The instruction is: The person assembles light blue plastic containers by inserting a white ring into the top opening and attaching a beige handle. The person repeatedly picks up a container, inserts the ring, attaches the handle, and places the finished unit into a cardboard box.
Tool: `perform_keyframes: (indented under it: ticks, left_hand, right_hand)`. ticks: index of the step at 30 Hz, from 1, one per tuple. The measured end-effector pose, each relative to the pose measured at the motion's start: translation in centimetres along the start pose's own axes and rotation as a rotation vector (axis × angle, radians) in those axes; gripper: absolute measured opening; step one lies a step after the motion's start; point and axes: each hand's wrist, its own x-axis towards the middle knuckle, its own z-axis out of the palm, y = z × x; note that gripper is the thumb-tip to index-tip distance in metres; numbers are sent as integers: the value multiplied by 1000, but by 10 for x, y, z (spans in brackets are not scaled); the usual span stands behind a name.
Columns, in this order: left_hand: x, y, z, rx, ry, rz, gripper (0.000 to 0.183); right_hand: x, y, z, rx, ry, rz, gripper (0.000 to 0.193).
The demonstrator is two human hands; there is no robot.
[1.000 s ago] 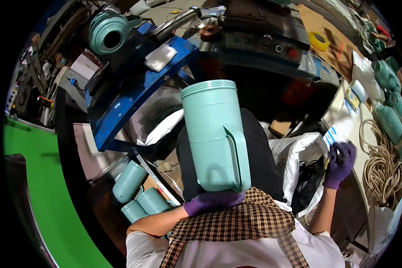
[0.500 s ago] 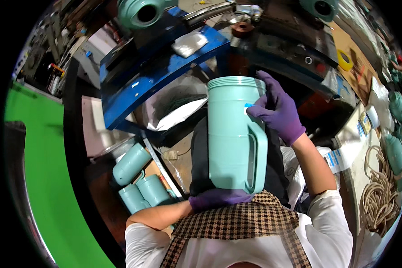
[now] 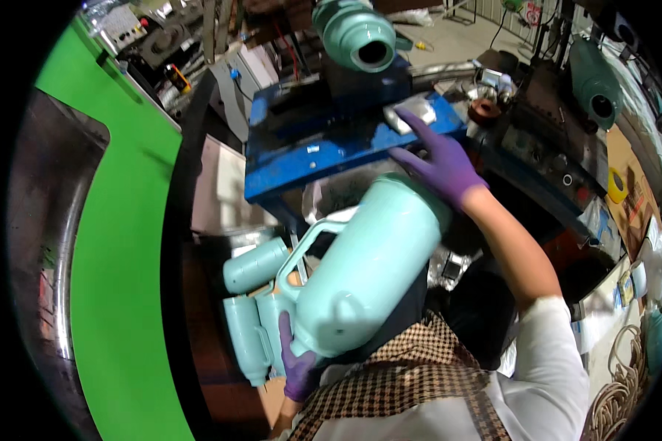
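Note:
A large mint-green plastic jug (image 3: 368,268) with a long side handle (image 3: 305,253) lies tilted in front of me, its far end leaning right. My left hand (image 3: 299,367), in a purple glove, grips its near, lower-left end, partly hidden beneath it. My right hand (image 3: 441,163), gloved too, is above the far end with its fingers stretched out and apart; whether its palm touches the jug I cannot tell. Several smaller-looking jugs of the same colour, among them one lying on its side (image 3: 256,266) and one beside it (image 3: 246,338), sit in a box to the left.
Ahead is a blue metal bench (image 3: 287,167) bearing a mint-green jug body (image 3: 357,37) and a clear plastic packet (image 3: 423,114). A dark machine (image 3: 544,158) stands at right, near yellow tape (image 3: 616,185) and coiled rope (image 3: 616,389). Green flooring (image 3: 118,294) runs along the left.
The jug has gone from upright to tilted, and its handle has swung to the left. My left hand moved to its lower-left end; my right hand's fingers came off its side. The view shifted left.

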Motion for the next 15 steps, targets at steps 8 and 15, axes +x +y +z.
perform_keyframes:
  ticks: [8,15]
  left_hand:
    - [45,36,22,7,255,484,86]
    - [128,65,59,-150,20,582,89]
  right_hand:
    - [126,75,14,-643,593,-484,34]
    - [150,29,-29,-723,392,-82,37]
